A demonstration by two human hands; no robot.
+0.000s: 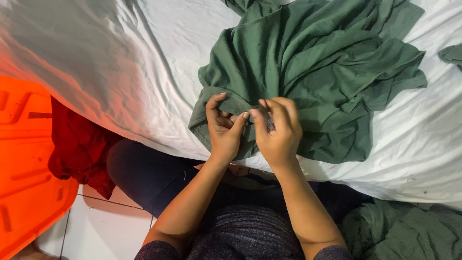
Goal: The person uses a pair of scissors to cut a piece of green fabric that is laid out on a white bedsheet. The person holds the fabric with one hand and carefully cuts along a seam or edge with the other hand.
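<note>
A crumpled green garment (pixel 317 72) lies spread on a bed covered with a white sheet (pixel 144 62), in front of a seated person. Its thick ribbed hem hangs over the near edge of the bed, and both hands work at that hem, side by side and nearly touching.

The left hand (pixel 224 127) has its grip pressed together on the hem: the thumb curls over the top of the ribbed band while the fingers pinch the fabric from below. The right hand (pixel 279 130) is also closed, its fingertips bunched against the same edge of the cloth; something small seems to sit between the fingertips, but it is too small to tell what.

To the left, a red cloth (pixel 79 144) hangs beside an orange plastic container (pixel 24 159), which stands on a pale tiled floor (pixel 103 226). The person's dark-clad knee (pixel 144 171) pushes in under the edge of the bed. At the lower right, more green fabric (pixel 409 231) lies in a heap, and another scrap of green cloth (pixel 452 53) shows at the right edge on the sheet.
</note>
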